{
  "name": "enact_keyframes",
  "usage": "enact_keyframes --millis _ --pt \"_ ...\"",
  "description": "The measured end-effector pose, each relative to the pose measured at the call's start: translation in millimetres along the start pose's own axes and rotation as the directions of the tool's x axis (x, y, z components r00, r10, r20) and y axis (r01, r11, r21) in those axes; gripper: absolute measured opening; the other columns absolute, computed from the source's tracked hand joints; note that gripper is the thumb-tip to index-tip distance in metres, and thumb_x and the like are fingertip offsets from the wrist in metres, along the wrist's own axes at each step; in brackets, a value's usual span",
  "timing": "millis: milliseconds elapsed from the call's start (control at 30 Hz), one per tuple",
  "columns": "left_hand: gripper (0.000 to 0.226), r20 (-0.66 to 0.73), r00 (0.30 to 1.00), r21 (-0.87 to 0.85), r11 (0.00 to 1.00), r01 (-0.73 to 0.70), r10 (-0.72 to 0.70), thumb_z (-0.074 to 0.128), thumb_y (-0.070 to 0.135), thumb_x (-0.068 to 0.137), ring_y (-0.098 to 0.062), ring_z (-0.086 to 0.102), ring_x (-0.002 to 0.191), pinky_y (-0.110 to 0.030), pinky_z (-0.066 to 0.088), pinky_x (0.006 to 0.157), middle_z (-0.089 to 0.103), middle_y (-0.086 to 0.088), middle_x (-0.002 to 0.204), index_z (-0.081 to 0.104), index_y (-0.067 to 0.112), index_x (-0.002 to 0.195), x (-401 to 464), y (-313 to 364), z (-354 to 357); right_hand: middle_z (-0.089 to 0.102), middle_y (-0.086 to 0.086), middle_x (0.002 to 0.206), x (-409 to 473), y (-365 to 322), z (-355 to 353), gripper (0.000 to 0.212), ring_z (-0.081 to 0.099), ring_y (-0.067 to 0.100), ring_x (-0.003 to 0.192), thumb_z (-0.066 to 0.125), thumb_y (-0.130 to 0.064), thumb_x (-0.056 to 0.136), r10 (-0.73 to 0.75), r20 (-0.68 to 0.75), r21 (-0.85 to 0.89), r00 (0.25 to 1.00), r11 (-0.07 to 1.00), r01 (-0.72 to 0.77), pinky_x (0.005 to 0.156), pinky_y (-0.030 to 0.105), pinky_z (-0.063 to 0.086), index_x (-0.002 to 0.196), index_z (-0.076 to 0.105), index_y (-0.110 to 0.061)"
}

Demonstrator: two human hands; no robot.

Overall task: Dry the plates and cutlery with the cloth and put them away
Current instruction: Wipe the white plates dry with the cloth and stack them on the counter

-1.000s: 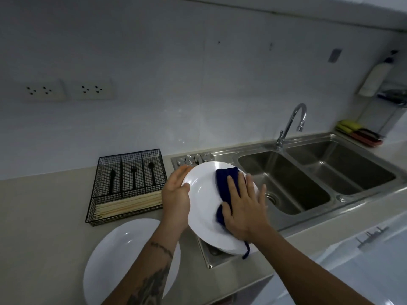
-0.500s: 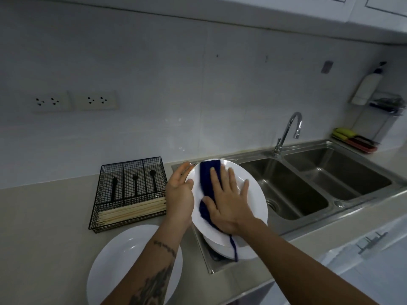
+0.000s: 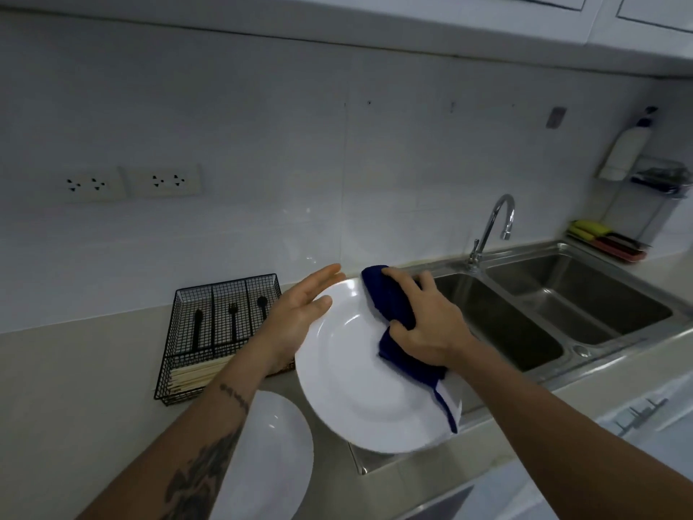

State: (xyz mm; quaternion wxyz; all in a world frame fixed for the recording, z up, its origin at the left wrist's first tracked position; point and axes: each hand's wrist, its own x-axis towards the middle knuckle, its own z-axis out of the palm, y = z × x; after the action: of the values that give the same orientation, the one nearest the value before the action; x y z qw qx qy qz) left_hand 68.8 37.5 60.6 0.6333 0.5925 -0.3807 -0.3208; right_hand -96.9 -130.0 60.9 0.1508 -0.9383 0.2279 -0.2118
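A white plate [image 3: 352,380] is held tilted above the draining board, its face toward me. My left hand [image 3: 296,317] supports it at the left rim, fingers stretched behind the top edge. My right hand [image 3: 427,324] presses a dark blue cloth [image 3: 393,305] against the plate's upper right rim; a strip of cloth hangs down past the lower rim. A second white plate [image 3: 273,456] lies flat on the counter at lower left, partly hidden by my left forearm. Another plate's edge shows just under the held one.
A black wire cutlery basket [image 3: 221,332] with black cutlery and wooden chopsticks stands left of the plate. A steel double sink [image 3: 555,313] with a tap [image 3: 495,223] lies to the right. Sponges in a tray [image 3: 607,238] and a bottle [image 3: 626,148] are at far right.
My right hand slid the cloth from the plate's middle to its upper right rim. The plate has tipped to face me more, and my left fingers have spread behind its top edge.
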Motion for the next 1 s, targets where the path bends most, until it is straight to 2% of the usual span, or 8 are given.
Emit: enact_keyframes --millis 100,267,367,533,633,767,900,1000 --pt "0.055 0.053 0.999 0.041 0.999 0.009 -0.011 0.043 -0.005 0.100 -0.017 0.059 0.125 -0.041 0.046 0.107 0.059 0.007 0.139 0.052 0.033 0.138 5.6 -3.9 10.5 0.037 -0.006 0.120 -1.5 -3.7 -7.4 0.077 0.053 0.016 0.092 0.057 -0.042 0.078 -0.108 0.027 -0.045 0.994 0.993 0.109 0.075 0.034 0.052 0.142 0.016 -0.046" --pt "0.058 -0.159 0.987 -0.134 0.991 0.013 -0.034 0.043 -0.009 0.097 -0.018 0.065 0.114 -0.036 0.053 0.096 0.066 0.003 0.129 0.056 0.033 0.134 2.1 -22.3 32.8 0.039 0.000 0.133 -16.1 17.3 7.9 0.077 0.043 0.023 0.114 0.049 -0.042 0.080 -0.016 -0.094 -0.242 0.995 0.970 -0.007 0.091 0.039 0.043 0.148 0.015 -0.034" --pt "0.056 -0.355 0.933 -0.247 0.969 -0.026 -0.065 0.046 -0.009 0.094 -0.018 0.067 0.109 -0.030 0.058 0.083 0.069 0.005 0.124 0.058 0.030 0.132 1.2 -24.2 32.5 0.015 0.003 0.159 -30.1 33.1 13.2 0.075 0.012 0.029 0.145 0.039 -0.043 0.084 0.149 -0.083 -0.317 0.985 0.933 -0.168 0.117 0.051 0.014 0.151 0.008 -0.029" --pt "0.056 -0.451 0.888 -0.300 0.952 -0.060 -0.086 0.046 -0.009 0.093 -0.013 0.068 0.103 -0.026 0.059 0.078 0.071 0.010 0.117 0.060 0.029 0.131 6.8 -21.3 44.2 -0.008 0.005 0.162 -62.8 8.9 25.1 0.076 -0.015 0.023 0.147 0.027 -0.041 0.084 0.124 0.093 -0.247 0.988 0.964 -0.098 0.117 0.042 -0.011 0.154 0.004 -0.022" --pt "0.053 -0.437 0.894 -0.295 0.955 -0.040 -0.097 0.045 -0.007 0.095 -0.011 0.066 0.108 -0.025 0.056 0.083 0.069 0.008 0.122 0.059 0.029 0.131 11.5 -19.8 59.4 -0.010 -0.002 0.161 -73.5 -23.6 34.4 0.071 -0.011 0.015 0.147 0.026 -0.038 0.089 0.086 0.220 -0.006 0.972 0.996 -0.087 0.116 0.033 -0.012 0.154 0.001 -0.026" --pt "0.045 -0.355 0.918 -0.367 0.930 0.036 -0.175 0.045 0.005 0.101 -0.018 0.066 0.112 -0.038 0.053 0.099 0.068 0.005 0.124 0.062 0.033 0.131 14.5 -22.1 73.3 -0.015 -0.005 0.160 -54.0 -38.7 44.4 0.071 -0.017 0.010 0.146 0.024 -0.035 0.090 0.011 0.198 0.124 0.980 0.992 -0.036 0.120 0.041 -0.007 0.153 -0.007 -0.027" --pt "0.045 -0.399 0.909 -0.304 0.953 -0.004 -0.123 0.042 0.006 0.103 -0.005 0.064 0.104 -0.026 0.054 0.090 0.066 0.007 0.123 0.057 0.034 0.135 11.0 -14.9 75.8 -0.018 0.000 0.160 -19.1 -13.5 47.0 0.076 -0.018 0.018 0.146 0.025 -0.037 0.087 0.058 0.071 -0.116 0.996 0.992 -0.049 0.115 0.058 -0.006 0.152 -0.011 -0.023" --pt "0.047 -0.480 0.873 -0.295 0.953 -0.066 -0.088 0.044 0.000 0.100 -0.010 0.068 0.101 -0.031 0.056 0.089 0.070 0.008 0.117 0.059 0.032 0.132 8.5 -11.3 66.1 -0.010 0.005 0.161 -7.9 10.7 39.4 0.077 -0.012 0.025 0.147 0.018 -0.042 0.084 0.208 -0.028 -0.274 0.978 0.939 -0.208 0.113 0.064 -0.005 0.153 -0.008 -0.019"
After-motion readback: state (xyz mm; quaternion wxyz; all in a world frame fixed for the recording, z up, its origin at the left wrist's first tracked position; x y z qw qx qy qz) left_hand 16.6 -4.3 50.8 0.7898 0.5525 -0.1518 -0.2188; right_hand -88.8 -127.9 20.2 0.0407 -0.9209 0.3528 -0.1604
